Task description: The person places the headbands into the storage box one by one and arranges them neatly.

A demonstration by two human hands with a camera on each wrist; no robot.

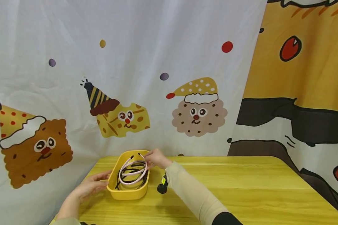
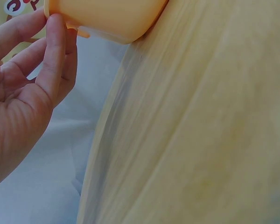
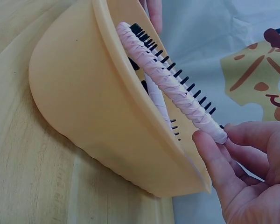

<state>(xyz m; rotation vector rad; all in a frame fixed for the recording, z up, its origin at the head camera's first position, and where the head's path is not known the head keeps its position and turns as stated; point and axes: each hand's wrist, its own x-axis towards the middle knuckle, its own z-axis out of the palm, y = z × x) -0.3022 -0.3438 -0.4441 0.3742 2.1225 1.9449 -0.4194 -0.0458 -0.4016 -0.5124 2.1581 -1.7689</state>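
A yellow plastic basket (image 1: pixel 128 195) holds several headbands, some black and toothed. A pink ribbon-wrapped headband (image 1: pixel 121 180) with black teeth lies over the others, its loop within the rim. My right hand (image 1: pixel 156 158) reaches across the basket's far right edge and pinches one end of this headband, thumb on one side and fingers on the other, as the right wrist view (image 3: pixel 256 163) shows. On the opposite side, my left hand (image 1: pixel 93 185) holds the basket's left rim with its thumb and fingertips. The lower headbands are partly hidden under the pink one.
The basket stands on a yellow wood-grain table (image 1: pixel 228 184), near its back left edge. Right behind the table hangs a white curtain (image 1: pixel 157 37) with cartoon biscuits and cheese. A black wrist camera (image 1: pixel 162 186) hangs beneath my right wrist.
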